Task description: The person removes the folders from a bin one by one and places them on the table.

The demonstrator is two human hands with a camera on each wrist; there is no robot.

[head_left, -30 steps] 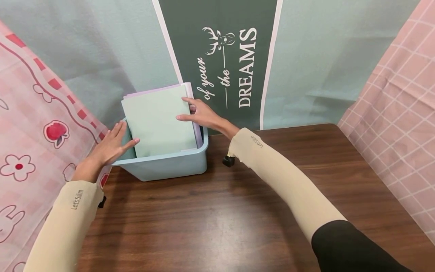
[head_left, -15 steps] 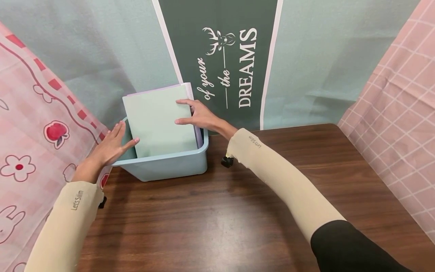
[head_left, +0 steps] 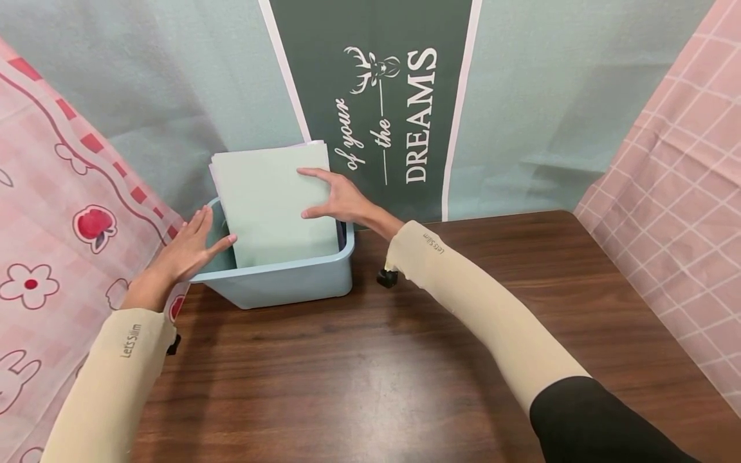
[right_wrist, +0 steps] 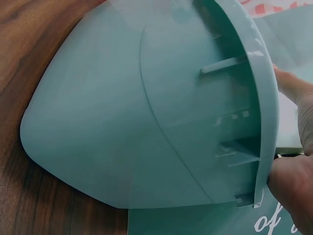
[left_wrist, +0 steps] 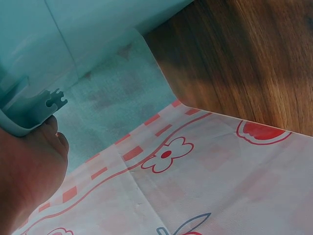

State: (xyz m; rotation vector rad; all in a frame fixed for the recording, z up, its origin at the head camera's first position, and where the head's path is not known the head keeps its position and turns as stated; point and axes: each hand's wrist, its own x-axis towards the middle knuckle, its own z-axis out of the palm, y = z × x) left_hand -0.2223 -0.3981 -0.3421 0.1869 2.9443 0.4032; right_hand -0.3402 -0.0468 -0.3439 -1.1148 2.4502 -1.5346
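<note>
A light blue bin (head_left: 278,283) stands at the back left, with pale green and lilac folders upright in it. In the head view, my right hand (head_left: 344,196) grips the right edge of the front pale green folder (head_left: 266,199). Thumb and forefinger lie spread over its face; the other fingers are hidden behind it. On the left, my left hand (head_left: 188,247) rests at the bin's left rim with fingers straight and thumb pointing toward the folders. The right wrist view has the hand (right_wrist: 296,181) beside the bin's rim (right_wrist: 266,98).
A brown wooden table (head_left: 370,366) carries the bin. Behind hangs a blue-green cloth (head_left: 544,116) with printed lettering. Pink patterned cloths stand at the left (head_left: 58,212) and at the right (head_left: 683,193).
The front green folder has swung upright and rightward, covering most of the lilac one behind. My right hand has shifted slightly with it, while my left hand keeps its place.
</note>
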